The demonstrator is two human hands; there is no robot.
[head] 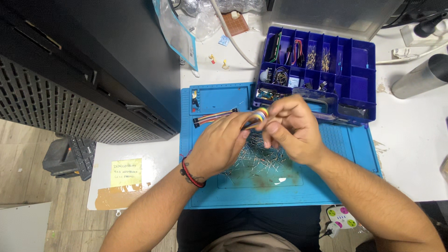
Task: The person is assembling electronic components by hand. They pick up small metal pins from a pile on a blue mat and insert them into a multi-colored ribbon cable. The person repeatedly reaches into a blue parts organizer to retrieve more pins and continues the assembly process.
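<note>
Right now both hands meet over the blue mat: the left hand and the right hand are pinched together on a coiled rainbow ribbon cable. At 6 o'clock from it lies a pile of thin wire leads; at 1 o'clock stands a blue parts box on the white worktop.

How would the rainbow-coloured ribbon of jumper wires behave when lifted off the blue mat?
The rainbow-coloured ribbon of jumper wires is probably floppy: it curls into a loop between the left hand and right hand. It looks light, pinched by fingertips alone. Being flat, it seems unlikely to roll on the blue mat.
</note>
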